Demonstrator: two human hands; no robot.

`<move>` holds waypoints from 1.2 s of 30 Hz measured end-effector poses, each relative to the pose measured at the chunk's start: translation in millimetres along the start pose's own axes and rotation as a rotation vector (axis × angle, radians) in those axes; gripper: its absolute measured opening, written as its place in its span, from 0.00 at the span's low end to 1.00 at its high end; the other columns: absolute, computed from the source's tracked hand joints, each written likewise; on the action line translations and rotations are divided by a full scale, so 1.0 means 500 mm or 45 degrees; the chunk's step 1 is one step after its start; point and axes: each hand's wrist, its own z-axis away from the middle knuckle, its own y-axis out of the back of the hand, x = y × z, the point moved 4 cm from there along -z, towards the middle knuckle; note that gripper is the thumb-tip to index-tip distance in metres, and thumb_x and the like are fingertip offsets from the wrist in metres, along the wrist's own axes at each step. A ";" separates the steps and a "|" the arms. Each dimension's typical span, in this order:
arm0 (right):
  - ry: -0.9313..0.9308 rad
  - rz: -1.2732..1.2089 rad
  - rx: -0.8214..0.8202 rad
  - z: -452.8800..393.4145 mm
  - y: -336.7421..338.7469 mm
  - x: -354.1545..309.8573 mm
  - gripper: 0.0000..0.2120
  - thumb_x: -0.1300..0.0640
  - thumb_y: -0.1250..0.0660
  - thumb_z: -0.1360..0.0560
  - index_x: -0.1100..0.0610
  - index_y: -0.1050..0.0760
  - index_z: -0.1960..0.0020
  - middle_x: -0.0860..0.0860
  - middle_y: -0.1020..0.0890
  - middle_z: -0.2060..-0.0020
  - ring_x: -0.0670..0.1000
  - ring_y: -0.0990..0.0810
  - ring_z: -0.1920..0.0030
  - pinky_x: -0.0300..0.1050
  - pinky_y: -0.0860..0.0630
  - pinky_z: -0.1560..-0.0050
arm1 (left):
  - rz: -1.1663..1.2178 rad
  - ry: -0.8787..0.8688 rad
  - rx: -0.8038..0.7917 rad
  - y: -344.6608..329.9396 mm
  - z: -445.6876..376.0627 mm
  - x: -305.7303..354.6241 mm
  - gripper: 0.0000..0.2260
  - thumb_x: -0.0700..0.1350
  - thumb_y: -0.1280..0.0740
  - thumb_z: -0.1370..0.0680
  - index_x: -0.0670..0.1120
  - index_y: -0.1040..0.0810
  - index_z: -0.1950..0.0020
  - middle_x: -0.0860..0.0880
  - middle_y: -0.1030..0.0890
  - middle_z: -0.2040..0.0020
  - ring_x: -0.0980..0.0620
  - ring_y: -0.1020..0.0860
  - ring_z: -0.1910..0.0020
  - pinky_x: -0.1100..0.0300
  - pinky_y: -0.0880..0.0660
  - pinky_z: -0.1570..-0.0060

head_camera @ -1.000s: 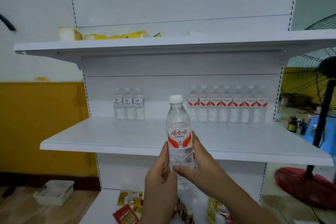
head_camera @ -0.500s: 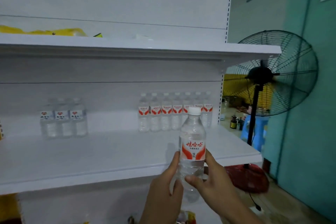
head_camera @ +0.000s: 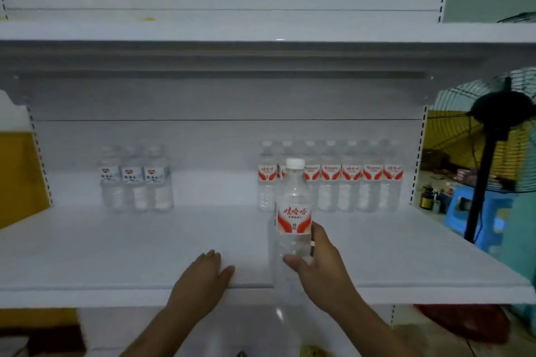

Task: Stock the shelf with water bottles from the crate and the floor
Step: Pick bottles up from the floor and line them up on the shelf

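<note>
Shelf [head_camera: 116,255] of white metal, wide across the view, with an upper shelf [head_camera: 261,32] overhead and a white back panel [head_camera: 217,142] behind. Black standing fan [head_camera: 493,130] off to the right, beside a blue stool [head_camera: 475,211] with small dark jars [head_camera: 427,197] near it. Against the back panel on the right, a row of red-labelled bottles [head_camera: 351,177], upright and side by side; well apart on the left, a cluster of three pale-labelled bottles [head_camera: 135,180], also upright. Left hand [head_camera: 203,278] laid flat on the front part of the shelf board, fingers straight, holding nothing. Right hand [head_camera: 316,261] wrapped round the lower body of a water bottle [head_camera: 293,211], thumb in front and fingers behind. Bottle upright, white cap on top, red label facing the camera, over the shelf in front of the left end of the red-labelled row; bottom hidden by the hand, so contact with the board cannot be told.
</note>
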 end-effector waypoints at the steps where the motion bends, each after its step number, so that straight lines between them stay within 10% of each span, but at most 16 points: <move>1: 0.024 0.010 -0.007 -0.026 -0.014 0.004 0.26 0.61 0.28 0.27 0.43 0.37 0.38 0.39 0.25 0.45 0.42 0.26 0.44 0.35 0.32 0.40 | -0.040 -0.008 -0.011 -0.003 -0.017 -0.015 0.23 0.57 0.46 0.19 0.43 0.33 0.30 0.46 0.31 0.29 0.50 0.32 0.31 0.61 0.37 0.35; 23: -0.060 0.052 0.279 -0.431 -0.186 0.110 0.28 0.65 0.32 0.25 0.57 0.38 0.28 0.53 0.28 0.32 0.55 0.31 0.30 0.48 0.36 0.29 | 0.030 -0.198 -0.037 -0.029 -0.095 -0.082 0.31 0.64 0.42 0.23 0.51 0.40 0.24 0.55 0.41 0.23 0.57 0.42 0.25 0.60 0.45 0.28; 36: 0.069 0.482 -0.329 -0.051 -0.209 0.037 0.29 0.52 0.31 0.24 0.56 0.36 0.27 0.53 0.31 0.30 0.52 0.29 0.32 0.46 0.32 0.31 | 0.229 -0.137 0.261 -0.016 0.167 -0.150 0.22 0.48 0.39 0.20 0.46 0.35 0.26 0.50 0.36 0.25 0.54 0.40 0.26 0.69 0.51 0.31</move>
